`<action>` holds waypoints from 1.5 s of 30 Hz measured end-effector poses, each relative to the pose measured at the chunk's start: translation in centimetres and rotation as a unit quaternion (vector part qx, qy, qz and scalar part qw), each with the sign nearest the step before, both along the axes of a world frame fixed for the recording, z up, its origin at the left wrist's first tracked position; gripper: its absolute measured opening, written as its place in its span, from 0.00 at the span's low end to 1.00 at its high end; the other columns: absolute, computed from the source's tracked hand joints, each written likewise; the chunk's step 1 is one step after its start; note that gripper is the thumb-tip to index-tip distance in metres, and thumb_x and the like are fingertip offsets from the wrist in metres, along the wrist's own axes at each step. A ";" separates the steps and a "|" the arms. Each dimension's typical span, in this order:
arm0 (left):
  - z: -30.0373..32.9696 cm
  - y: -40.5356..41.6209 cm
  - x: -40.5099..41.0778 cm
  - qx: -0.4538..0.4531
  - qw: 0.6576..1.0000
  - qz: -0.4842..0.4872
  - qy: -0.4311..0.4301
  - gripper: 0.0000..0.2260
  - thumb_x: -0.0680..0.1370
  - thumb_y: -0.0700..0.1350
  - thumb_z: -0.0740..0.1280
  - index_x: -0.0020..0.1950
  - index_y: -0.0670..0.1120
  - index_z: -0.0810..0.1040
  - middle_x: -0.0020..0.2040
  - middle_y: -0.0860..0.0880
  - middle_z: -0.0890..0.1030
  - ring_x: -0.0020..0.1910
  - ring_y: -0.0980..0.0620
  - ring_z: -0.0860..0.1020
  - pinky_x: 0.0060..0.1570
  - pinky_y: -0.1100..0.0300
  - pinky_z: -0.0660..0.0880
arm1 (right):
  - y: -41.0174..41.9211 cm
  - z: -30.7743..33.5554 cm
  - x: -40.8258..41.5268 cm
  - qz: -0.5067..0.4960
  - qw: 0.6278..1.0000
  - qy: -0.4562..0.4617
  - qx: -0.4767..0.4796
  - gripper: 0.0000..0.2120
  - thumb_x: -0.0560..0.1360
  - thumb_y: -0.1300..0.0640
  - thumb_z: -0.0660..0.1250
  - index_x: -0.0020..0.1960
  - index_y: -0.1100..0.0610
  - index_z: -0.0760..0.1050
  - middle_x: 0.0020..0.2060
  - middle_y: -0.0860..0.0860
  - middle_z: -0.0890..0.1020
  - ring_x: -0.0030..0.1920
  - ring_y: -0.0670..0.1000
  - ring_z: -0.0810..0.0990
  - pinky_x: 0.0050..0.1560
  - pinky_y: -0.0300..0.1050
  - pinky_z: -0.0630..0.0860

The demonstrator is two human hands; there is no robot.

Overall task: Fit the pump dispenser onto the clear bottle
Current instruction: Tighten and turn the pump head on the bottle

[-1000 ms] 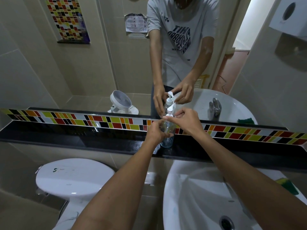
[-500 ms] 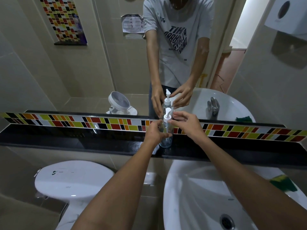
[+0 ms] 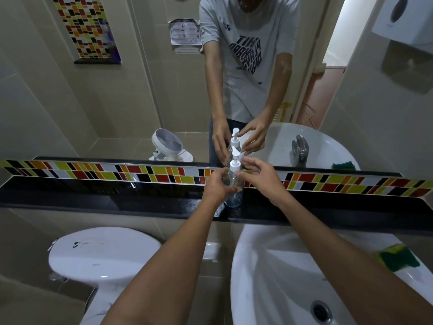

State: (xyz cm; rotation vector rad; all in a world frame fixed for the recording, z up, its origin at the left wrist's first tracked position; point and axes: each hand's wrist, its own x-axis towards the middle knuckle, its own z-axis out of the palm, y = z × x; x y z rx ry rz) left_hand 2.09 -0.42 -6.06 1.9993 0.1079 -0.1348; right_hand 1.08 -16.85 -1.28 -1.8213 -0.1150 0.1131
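The clear bottle (image 3: 233, 195) stands upright on the black ledge (image 3: 117, 198) in front of the mirror. The white pump dispenser (image 3: 234, 163) sits on the bottle's neck, its nozzle pointing up and right. My left hand (image 3: 216, 184) is wrapped around the bottle's body from the left. My right hand (image 3: 260, 177) is just right of the pump, fingers spread, fingertips close to the pump collar; whether they touch it is unclear. The mirror repeats the bottle and both hands.
A white sink (image 3: 293, 277) lies below the ledge at the right, with a green and yellow sponge (image 3: 398, 256) on its rim. A white toilet (image 3: 100, 254) is below at the left. A coloured tile strip (image 3: 140, 173) backs the ledge.
My right hand has come off the top of the pump and opened its fingers beside it. The left hand keeps its hold on the bottle. The pump now stands uncovered on the neck.
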 end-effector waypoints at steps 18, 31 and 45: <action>-0.1 -0.2 -0.2 -0.027 1.000 0.006 -0.005 0.33 0.70 0.37 0.81 0.74 0.43 0.76 0.64 0.43 0.83 0.63 0.43 0.82 0.60 0.45 0.83 | 1.8 0.0 -0.5 -0.005 0.996 -0.045 -0.077 0.29 0.74 0.56 0.79 0.74 0.55 0.77 0.65 0.52 0.85 0.66 0.50 0.82 0.69 0.53 0.78; -0.3 -0.7 -0.6 -0.019 1.000 0.019 0.000 0.34 0.69 0.38 0.82 0.74 0.43 0.76 0.60 0.45 0.81 0.59 0.44 0.82 0.60 0.43 0.82 | 1.8 -0.5 -0.4 -0.017 0.995 -0.053 -0.086 0.27 0.76 0.57 0.76 0.74 0.57 0.77 0.66 0.54 0.84 0.66 0.52 0.82 0.69 0.56 0.79; 0.1 -0.6 -0.2 0.015 0.999 0.022 -0.019 0.30 0.69 0.37 0.82 0.71 0.43 0.79 0.59 0.43 0.83 0.56 0.43 0.82 0.46 0.57 0.79 | 2.5 0.0 0.2 -0.023 0.995 -0.066 -0.067 0.23 0.77 0.58 0.75 0.71 0.58 0.79 0.62 0.52 0.86 0.63 0.51 0.84 0.67 0.52 0.80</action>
